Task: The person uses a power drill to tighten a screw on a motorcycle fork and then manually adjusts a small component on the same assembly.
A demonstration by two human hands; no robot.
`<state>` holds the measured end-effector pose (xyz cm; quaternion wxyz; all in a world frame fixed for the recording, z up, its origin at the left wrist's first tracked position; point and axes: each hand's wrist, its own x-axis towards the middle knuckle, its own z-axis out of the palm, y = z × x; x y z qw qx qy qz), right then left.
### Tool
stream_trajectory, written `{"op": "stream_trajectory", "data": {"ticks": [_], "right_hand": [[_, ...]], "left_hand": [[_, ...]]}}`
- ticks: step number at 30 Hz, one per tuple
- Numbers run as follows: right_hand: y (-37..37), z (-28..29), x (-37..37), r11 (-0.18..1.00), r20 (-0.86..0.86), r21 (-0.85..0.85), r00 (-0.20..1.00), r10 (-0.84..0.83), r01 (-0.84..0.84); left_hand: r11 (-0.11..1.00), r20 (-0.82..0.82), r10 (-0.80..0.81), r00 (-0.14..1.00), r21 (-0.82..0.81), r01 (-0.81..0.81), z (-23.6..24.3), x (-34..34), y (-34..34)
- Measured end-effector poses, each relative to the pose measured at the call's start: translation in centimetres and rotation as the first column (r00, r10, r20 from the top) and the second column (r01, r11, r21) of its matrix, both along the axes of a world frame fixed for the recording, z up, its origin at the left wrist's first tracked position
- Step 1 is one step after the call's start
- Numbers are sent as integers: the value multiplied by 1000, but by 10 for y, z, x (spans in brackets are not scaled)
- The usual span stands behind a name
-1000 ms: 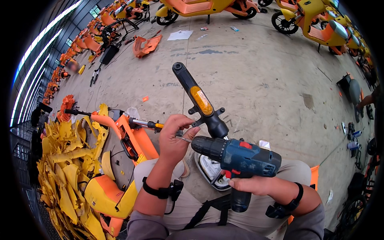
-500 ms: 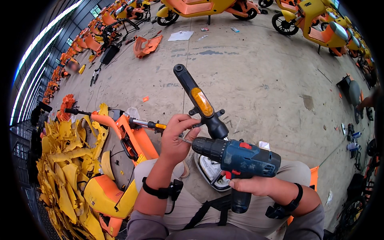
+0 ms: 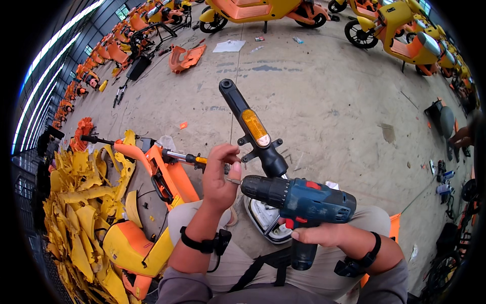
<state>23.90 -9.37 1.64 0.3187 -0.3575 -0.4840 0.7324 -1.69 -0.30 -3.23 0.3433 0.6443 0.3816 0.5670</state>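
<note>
My right hand (image 3: 321, 235) grips a dark blue cordless drill (image 3: 316, 200) by its handle, the chuck turned to the left. A thin bit (image 3: 233, 181) sticks out of the chuck, its tip by my left thumb. My left hand (image 3: 220, 177) is raised beside it, fingers loosely curled and apart from the thumb; I see nothing held there. Just beyond stands a black fork leg (image 3: 233, 101) of a scooter, tilted, with an amber reflector (image 3: 254, 126) and small bracket lugs. Its lower end is hidden behind the drill.
Left of me lie a heap of broken yellow panels (image 3: 81, 213) and an orange-yellow scooter body (image 3: 134, 240). A white lamp-like part (image 3: 260, 218) is on the floor between my legs. An orange panel (image 3: 186, 58) lies farther off. Scooters (image 3: 263, 10) stand behind; another person's hand (image 3: 461, 137) shows at right.
My left fingers have come off the fork leg's bracket lug and drawn slightly left and back, loosening. The drill has shifted very little and stays in my right hand.
</note>
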Motion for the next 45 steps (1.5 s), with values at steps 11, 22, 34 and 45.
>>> {"op": "stream_trajectory", "data": {"ticks": [11, 22, 34, 45], "right_hand": [[14, -23, -16, 909, 35, 306, 957, 286, -283], [28, -13, -8, 830, 173, 508, 971, 165, -231], [18, -27, 6, 887, 263, 423, 962, 77, -186], [26, -18, -13, 972, 157, 152, 976, 154, -178]], "left_hand": [[582, 882, -298, 365, -135, 802, 8, 45, -25], [709, 704, 73, 707, -535, 460, 28, -9, -1], [603, 497, 54, 866, -708, 368, 18, -18, -17], [576, 295, -22, 955, -777, 253, 14, -10, -19]]}}
